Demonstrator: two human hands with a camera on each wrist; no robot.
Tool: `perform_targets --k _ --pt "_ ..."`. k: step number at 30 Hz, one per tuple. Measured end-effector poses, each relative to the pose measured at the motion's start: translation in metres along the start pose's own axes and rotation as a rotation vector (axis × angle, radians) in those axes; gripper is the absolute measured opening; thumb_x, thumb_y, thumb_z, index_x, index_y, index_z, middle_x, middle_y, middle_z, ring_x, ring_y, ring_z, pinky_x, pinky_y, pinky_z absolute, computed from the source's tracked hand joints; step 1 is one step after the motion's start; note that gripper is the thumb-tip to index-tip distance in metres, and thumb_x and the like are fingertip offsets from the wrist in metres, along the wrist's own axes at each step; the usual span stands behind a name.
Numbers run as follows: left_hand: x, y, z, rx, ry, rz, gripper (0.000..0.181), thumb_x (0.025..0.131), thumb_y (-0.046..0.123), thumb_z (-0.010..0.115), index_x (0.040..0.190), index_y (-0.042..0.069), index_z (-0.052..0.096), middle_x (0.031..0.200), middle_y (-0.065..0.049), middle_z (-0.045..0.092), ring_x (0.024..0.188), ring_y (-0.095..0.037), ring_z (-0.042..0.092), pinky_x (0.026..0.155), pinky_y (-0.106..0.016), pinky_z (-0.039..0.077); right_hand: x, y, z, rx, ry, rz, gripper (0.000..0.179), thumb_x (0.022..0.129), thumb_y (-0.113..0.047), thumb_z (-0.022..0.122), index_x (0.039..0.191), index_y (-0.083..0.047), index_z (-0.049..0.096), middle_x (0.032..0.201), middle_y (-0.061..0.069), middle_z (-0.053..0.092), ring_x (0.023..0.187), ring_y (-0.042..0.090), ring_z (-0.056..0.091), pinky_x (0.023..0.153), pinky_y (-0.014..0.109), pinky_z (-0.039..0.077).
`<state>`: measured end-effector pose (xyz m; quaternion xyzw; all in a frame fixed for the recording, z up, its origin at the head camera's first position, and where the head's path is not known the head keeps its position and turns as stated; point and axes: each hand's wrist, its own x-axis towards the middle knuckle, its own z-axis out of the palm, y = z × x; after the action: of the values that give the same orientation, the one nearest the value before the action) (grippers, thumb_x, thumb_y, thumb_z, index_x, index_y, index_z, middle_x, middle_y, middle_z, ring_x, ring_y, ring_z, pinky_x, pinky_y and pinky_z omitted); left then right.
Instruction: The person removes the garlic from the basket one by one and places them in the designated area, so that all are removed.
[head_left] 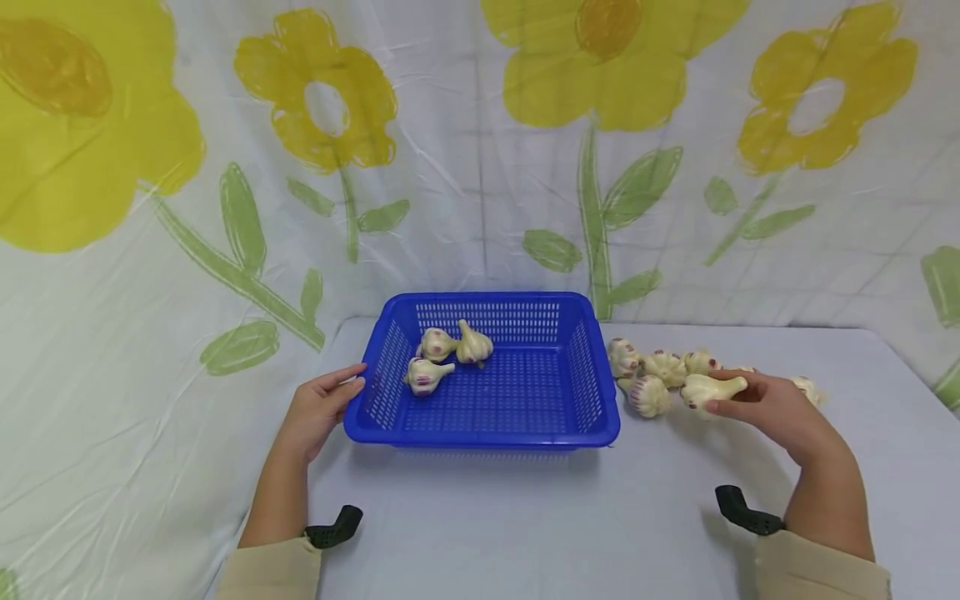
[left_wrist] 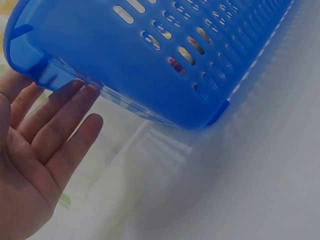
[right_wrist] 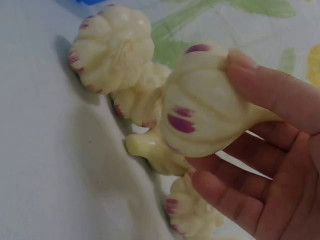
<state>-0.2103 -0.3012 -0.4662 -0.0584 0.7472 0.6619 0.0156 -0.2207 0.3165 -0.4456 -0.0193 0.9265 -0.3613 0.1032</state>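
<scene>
A blue plastic basket [head_left: 480,439] with slotted walls stands on the table, and three garlic bulbs [head_left: 425,377] lie in its left part. At the basket's left side my left hand [head_left: 321,410] touches the rim, its fingers [left_wrist: 65,112] extended against the outer wall. To the right of the basket, my right hand [head_left: 780,410] pinches a pale garlic bulb [right_wrist: 205,102] with purple marks between thumb and fingers. The held bulb is raised above other garlic bulbs [right_wrist: 112,50], its stem toward the palm.
Several garlic bulbs [head_left: 648,395] lie in a group right of the basket, some partly behind the right hand. A white cloth with yellow flowers [head_left: 592,75] hangs behind the white table [head_left: 480,525]. Black devices [head_left: 336,528] are strapped at both wrists.
</scene>
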Motion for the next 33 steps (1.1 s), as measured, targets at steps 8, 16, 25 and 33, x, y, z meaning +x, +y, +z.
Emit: perform_targets --k 8,16,25,33 --pt "0.0 -0.002 0.001 -0.047 -0.004 0.013 0.038 0.094 0.03 0.068 0.128 0.015 0.067 0.093 0.014 0.075 0.08 -0.007 0.071 0.073 -0.022 0.059 0.004 0.007 0.005 -0.044 -0.032 -0.019 0.075 0.083 -0.052 0.074 0.141 -0.009 0.053 0.109 0.009 0.067 0.094 0.015 0.059 0.078 0.031 0.048" --pt "-0.002 0.0 0.002 -0.106 -0.018 0.031 0.025 0.095 0.022 0.067 0.119 0.022 0.072 0.092 0.013 0.075 0.08 -0.006 0.071 0.071 -0.022 0.059 0.008 0.005 0.01 -0.111 -0.03 -0.01 0.076 0.081 -0.054 0.075 0.136 -0.007 0.056 0.115 0.017 0.065 0.1 0.025 0.06 0.074 0.033 0.049" --pt "-0.002 0.001 0.001 -0.096 -0.013 0.027 0.031 0.094 0.024 0.068 0.125 0.017 0.069 0.092 0.012 0.075 0.079 -0.007 0.071 0.071 -0.022 0.059 0.011 0.003 0.012 -0.132 -0.029 -0.013 0.077 0.082 -0.053 0.074 0.137 -0.002 0.054 0.136 0.032 0.05 0.114 0.043 0.055 0.08 0.049 0.051" --pt "0.0 -0.001 -0.001 -0.1 -0.017 0.024 0.026 0.094 0.024 0.068 0.12 0.022 0.072 0.092 0.012 0.075 0.08 -0.007 0.071 0.073 -0.023 0.059 0.01 0.002 0.012 -0.141 -0.002 -0.015 0.076 0.083 -0.052 0.074 0.136 -0.001 0.055 0.125 0.027 0.058 0.106 0.036 0.058 0.075 0.039 0.05"
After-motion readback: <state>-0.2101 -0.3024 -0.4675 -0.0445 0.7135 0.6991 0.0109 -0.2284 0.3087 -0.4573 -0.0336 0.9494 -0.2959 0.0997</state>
